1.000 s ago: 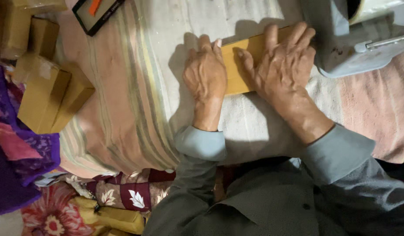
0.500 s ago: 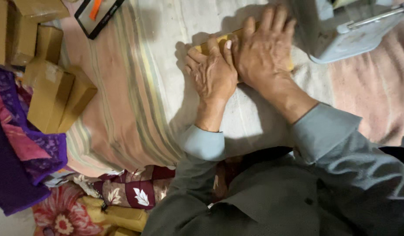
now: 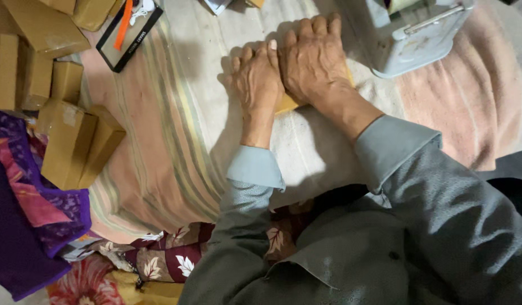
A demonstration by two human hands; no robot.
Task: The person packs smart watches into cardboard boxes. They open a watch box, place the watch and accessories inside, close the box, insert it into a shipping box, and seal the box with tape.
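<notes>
A flat yellow-brown cardboard piece (image 3: 287,104) lies on the striped blanket (image 3: 159,152), almost wholly hidden under my two hands. Only a small corner shows between my wrists. My left hand (image 3: 258,79) lies palm down on its left part, fingers together and pointing away from me. My right hand (image 3: 313,56) presses flat on its right part, side by side with the left hand and touching it. Both grey sleeves reach in from the bottom right.
Several small brown cardboard boxes (image 3: 68,141) are piled at the left. A flat black package with an orange item (image 3: 128,31) lies at the top left. A grey-blue metal box (image 3: 410,42) stands just right of my right hand. Purple cloth (image 3: 23,226) lies at the lower left.
My hands have closed in together over the cardboard piece; the broad yellow face seen a second ago is now almost fully covered. My right hand slid left to meet the left hand.
</notes>
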